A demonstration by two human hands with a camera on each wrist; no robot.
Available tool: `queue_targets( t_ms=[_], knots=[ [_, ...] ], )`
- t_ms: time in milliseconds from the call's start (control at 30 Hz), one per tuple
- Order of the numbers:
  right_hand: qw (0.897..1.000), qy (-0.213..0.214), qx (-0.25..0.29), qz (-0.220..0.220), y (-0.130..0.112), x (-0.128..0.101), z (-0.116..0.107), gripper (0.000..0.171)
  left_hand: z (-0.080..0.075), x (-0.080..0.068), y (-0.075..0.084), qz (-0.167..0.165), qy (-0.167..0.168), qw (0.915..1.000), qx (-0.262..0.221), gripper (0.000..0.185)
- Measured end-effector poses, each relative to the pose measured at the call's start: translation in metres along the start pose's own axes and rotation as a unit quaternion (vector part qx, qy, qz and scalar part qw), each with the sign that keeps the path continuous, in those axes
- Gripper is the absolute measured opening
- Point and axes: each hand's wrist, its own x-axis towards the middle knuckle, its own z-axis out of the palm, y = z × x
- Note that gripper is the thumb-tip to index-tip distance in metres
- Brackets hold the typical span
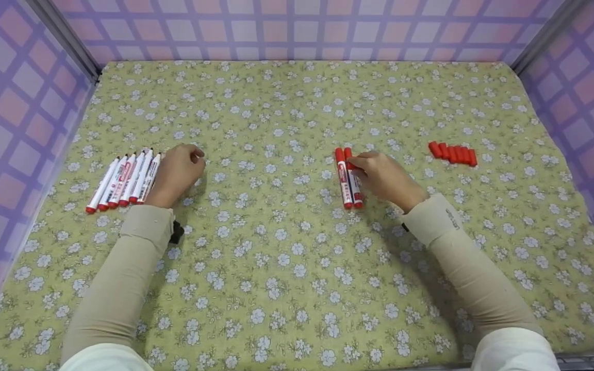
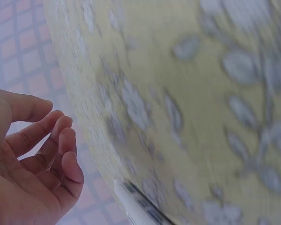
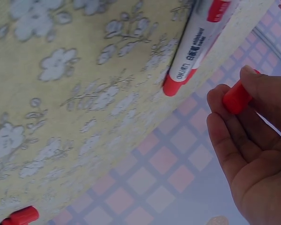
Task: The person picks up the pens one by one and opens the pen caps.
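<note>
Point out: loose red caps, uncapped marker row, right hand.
loose red caps (image 1: 454, 153), head view, middle of the row of caps.
uncapped marker row (image 1: 124, 180), head view, barrel of a middle marker.
right hand (image 1: 387, 178), head view, back of the hand, fingers on a capped marker.

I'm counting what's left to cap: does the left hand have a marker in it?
No: in the head view the left hand rests loosely curled on the cloth beside the uncapped markers, holding nothing.

A staged recording booth – a table under a yellow-green floral cloth (image 1: 297, 257), boxed in by pink-and-purple checked fabric walls (image 1: 297, 31) on metal corner posts.
</note>
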Motion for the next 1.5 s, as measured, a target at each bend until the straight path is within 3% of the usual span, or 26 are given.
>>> queue_targets(
  t_ms=[167, 333, 967, 1333, 1500],
  knots=[
    [1.0, 0.005, -0.005, 0.026, 0.009, -0.003, -0.002, 0.027, 0.01, -0.001, 0.012, 0.023, -0.01, 0.9996, -0.015, 0.032],
    [0.999, 0.012, 0.002, 0.049, 0.017, -0.005, -0.003, 0.027, 0.02, -0.001, 0.026, 0.036, -0.043, 0.9979, -0.033, 0.032],
    [0.989, 0.01, -0.007, 0.149, 0.045, -0.013, -0.011, 0.028, 0.061, -0.002, 0.075, 0.077, -0.124, 0.9836, -0.107, 0.031],
    [0.983, 0.082, 0.014, 0.162, 0.076, -0.023, -0.018, 0.022, 0.087, 0.002, 0.106, 0.083, -0.171, 0.9715, -0.142, 0.034],
    [0.972, 0.087, 0.049, 0.211, 0.088, -0.03, -0.023, 0.028, 0.098, 0.002, 0.122, 0.085, -0.187, 0.9689, -0.138, 0.035]
  ],
)
